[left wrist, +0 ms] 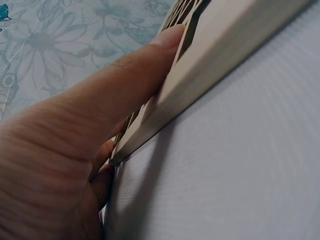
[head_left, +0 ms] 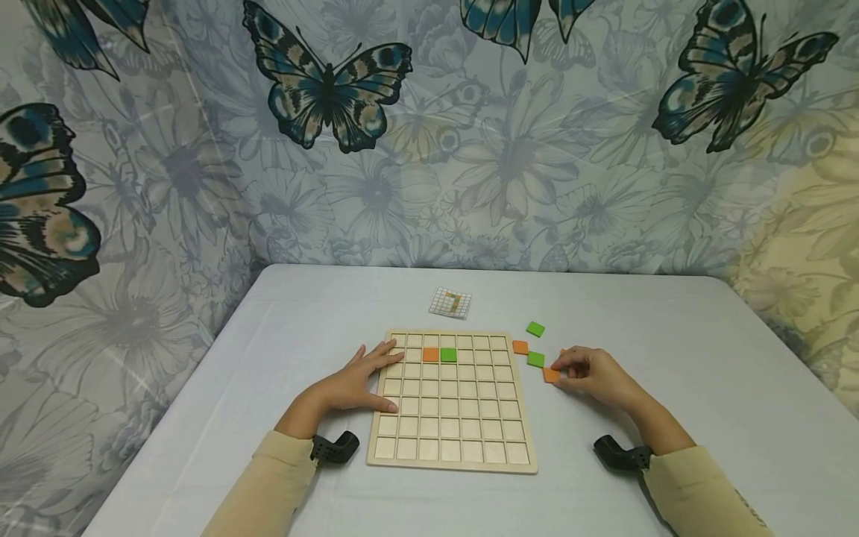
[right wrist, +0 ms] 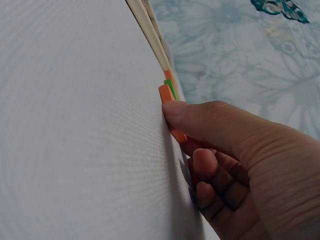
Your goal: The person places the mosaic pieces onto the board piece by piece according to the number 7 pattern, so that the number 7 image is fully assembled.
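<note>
A pale wooden grid board (head_left: 450, 429) lies on the table, with one orange tile (head_left: 431, 355) and one green tile (head_left: 448, 355) side by side in its second row from the back. My left hand (head_left: 352, 382) rests on the board's left border, fingers and thumb spread; the left wrist view shows the thumb pressing the frame's edge. Right of the board, my right hand (head_left: 593, 377) pinches an orange tile (head_left: 551, 375) between thumb and curled fingers, low over the cloth. Another bit of orange (head_left: 564, 351) shows behind those fingers, mostly hidden.
Beside the board's back right corner lie a loose orange tile (head_left: 520, 347) and two green ones, the farther green tile (head_left: 535, 329) lying apart. Behind the board is a small pattern card (head_left: 450, 303). A white cloth covers the table (head_left: 322, 298); butterfly-print fabric (head_left: 429, 186) hangs behind.
</note>
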Available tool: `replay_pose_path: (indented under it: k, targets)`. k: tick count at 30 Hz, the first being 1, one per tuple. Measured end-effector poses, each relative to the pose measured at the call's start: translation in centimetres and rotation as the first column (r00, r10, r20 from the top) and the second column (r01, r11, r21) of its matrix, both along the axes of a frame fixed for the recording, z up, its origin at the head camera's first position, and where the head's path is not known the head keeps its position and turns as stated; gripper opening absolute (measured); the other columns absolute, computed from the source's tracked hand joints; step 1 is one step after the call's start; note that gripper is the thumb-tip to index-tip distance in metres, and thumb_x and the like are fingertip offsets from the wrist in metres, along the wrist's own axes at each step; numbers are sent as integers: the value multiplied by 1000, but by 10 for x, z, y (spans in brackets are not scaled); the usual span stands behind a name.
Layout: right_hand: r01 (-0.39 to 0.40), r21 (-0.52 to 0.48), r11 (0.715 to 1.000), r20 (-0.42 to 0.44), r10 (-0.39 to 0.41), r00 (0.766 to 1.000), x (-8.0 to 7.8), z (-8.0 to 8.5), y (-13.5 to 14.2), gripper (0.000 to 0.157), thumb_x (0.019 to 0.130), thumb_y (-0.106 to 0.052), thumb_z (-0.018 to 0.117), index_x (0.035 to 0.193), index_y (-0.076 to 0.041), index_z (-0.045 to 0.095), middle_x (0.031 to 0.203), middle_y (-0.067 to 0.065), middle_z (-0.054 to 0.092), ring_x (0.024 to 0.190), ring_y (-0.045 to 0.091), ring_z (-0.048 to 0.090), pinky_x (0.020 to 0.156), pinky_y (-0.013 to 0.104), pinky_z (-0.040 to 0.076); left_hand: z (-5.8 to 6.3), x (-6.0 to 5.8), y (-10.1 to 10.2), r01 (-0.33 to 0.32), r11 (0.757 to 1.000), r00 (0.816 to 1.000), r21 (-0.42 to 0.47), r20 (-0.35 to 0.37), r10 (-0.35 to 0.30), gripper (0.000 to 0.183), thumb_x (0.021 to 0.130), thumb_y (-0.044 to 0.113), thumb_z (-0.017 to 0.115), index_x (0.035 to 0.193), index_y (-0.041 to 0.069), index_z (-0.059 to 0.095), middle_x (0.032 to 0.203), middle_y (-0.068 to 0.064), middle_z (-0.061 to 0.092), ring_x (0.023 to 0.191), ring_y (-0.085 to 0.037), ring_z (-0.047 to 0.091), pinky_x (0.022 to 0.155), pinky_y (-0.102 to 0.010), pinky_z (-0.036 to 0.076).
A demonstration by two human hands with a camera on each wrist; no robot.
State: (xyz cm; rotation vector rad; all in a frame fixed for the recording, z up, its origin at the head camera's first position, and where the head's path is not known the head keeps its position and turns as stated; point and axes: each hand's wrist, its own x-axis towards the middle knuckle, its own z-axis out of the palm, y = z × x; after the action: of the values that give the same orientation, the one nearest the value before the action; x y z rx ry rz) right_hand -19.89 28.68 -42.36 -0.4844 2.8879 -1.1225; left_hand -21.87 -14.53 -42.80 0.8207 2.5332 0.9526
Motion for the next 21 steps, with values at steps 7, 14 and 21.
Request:
replay_pose_path:
  k: [7, 14, 21]
  targets:
    - [-12, 2, 1000, -4, 12, 1000, -1, 1, -1, 19, 74, -4, 75, 93, -3, 70, 94, 10, 61, 66, 2, 45, 53, 19, 41, -1, -1, -1, -9, 1000, 1000, -4, 3, 9, 93, 69, 42, 80, 146, 17, 34, 158, -4, 9, 146, -32, -2, 117, -53, -6]
    - [-17, 16, 1000, 3, 17, 1000, -3, 7, -4, 19, 74, -6, 76, 92, -3, 69, 81, 4, 60, 66, 2, 45, 54, 18, 41, 1, -1, -1, -8, 1000, 1000, 0, 1, 8, 93, 69, 41, 80, 145, 17, 34, 158, -5, 9, 146, -31, 0, 117, -54, -6]
    - [-16, 35, 999, 21, 15, 1000, -3, 14, -8, 18, 75, -6, 75, 92, -3, 69, 81, 3, 62, 66, 4, 44, 54, 19, 40, 0, -1, 0, -7, 1000, 1000, -6, 0, 7, 93, 69, 42, 80, 146, 17, 34, 158, -4, 9, 146, -31, 0, 117, -53, -6]
